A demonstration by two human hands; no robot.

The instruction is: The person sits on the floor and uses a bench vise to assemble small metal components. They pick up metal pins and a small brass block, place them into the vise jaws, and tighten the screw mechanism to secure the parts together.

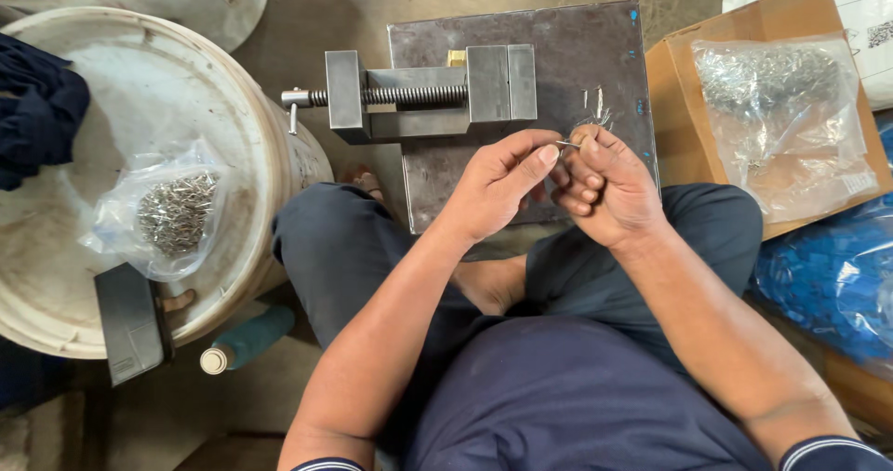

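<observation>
Item in hand: thin grey metal pin (567, 143), pinched between my left hand (493, 187) and right hand (609, 187) grips; fitting step, near grey steel vise (433, 92).

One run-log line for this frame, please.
left hand: pinches thin metal pin | right hand: grips same pin | behind: grey steel vise on metal plate | left: clear bag of pins

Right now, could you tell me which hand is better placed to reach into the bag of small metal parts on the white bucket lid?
Probably the left hand. Both hands meet over the metal plate, pinching a thin metal pin, but the bag of small metal parts lies on the white bucket lid on the left; the right hand would have to cross over.
</observation>
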